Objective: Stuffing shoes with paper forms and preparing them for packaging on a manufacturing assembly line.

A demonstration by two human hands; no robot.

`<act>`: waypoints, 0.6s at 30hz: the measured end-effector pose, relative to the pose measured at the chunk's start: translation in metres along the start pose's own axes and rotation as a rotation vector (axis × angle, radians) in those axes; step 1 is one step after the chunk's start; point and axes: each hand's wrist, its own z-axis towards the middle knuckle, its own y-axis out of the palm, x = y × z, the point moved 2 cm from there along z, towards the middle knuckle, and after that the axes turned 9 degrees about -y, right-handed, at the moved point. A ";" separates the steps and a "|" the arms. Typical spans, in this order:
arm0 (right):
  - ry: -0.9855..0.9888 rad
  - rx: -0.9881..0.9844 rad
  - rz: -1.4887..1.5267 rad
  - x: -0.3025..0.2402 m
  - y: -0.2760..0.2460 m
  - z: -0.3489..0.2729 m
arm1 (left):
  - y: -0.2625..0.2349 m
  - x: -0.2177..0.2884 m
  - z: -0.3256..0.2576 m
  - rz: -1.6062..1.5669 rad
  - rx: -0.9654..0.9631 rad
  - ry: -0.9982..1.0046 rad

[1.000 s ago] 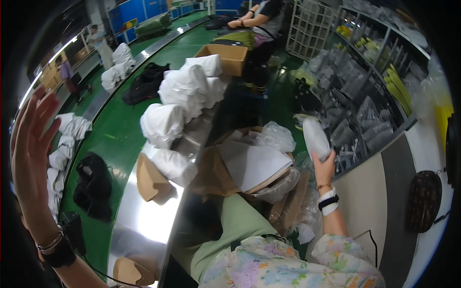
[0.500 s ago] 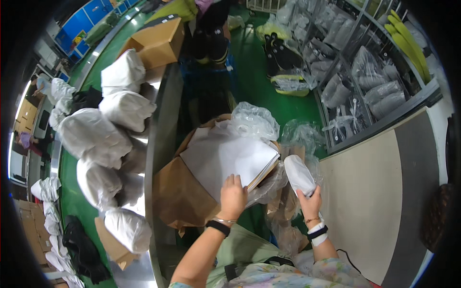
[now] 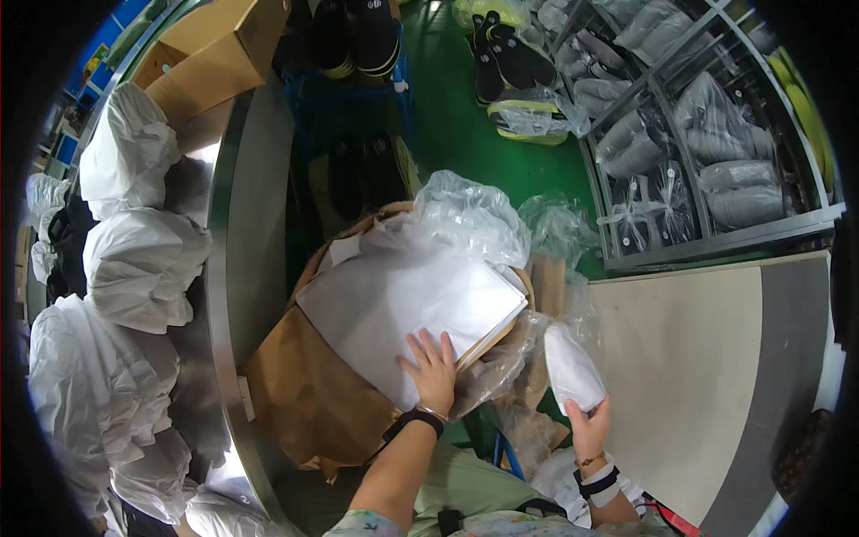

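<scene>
My left hand (image 3: 432, 374) lies with its fingers spread on the near right part of a stack of white paper sheets (image 3: 385, 313). The stack rests inside opened brown wrapping paper (image 3: 304, 398). To the right, my right hand (image 3: 588, 431) grips the lower end of a long, rounded bundle in white wrapping (image 3: 573, 369). What the wrapping covers is hidden. Crumpled clear plastic (image 3: 470, 219) sits at the far edge of the stack.
On the left, a metal-edged conveyor or bench (image 3: 219, 295) carries several white-wrapped bundles (image 3: 143, 268) and an open cardboard box (image 3: 206, 67). At the far right stands a metal rack (image 3: 658, 215) of plastic-bagged goods. Dark insoles (image 3: 514, 58) lie on the green floor (image 3: 438, 116).
My left hand's fingers have spread out over the paper. My right hand still holds the white bundle, now more upright. The whole view has shifted, so the bench appears farther left.
</scene>
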 end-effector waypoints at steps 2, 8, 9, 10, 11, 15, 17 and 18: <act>-0.053 -0.121 0.041 -0.021 0.020 0.002 | -0.005 -0.018 0.002 0.018 0.011 -0.001; -0.357 -0.481 -0.570 -0.055 0.047 0.034 | -0.043 -0.083 0.070 -0.755 -0.176 -0.090; -0.506 -0.501 -0.665 -0.059 0.059 0.039 | -0.041 -0.097 0.077 -0.821 -0.067 -0.074; -0.594 -0.476 -0.707 -0.062 0.071 0.045 | -0.042 -0.104 0.081 -1.011 -0.244 -0.231; -0.594 -0.476 -0.699 -0.062 0.084 0.054 | -0.047 -0.108 0.083 -1.004 -0.242 -0.231; -0.694 -0.281 -0.710 -0.060 0.119 0.081 | -0.094 -0.113 0.088 -0.940 -0.126 -0.229; -0.670 -0.211 -0.642 -0.044 0.144 0.089 | -0.094 -0.114 0.085 -0.907 -0.119 -0.203; -0.603 -0.210 -0.640 -0.034 0.161 0.093 | -0.092 -0.115 0.084 -0.902 -0.123 -0.207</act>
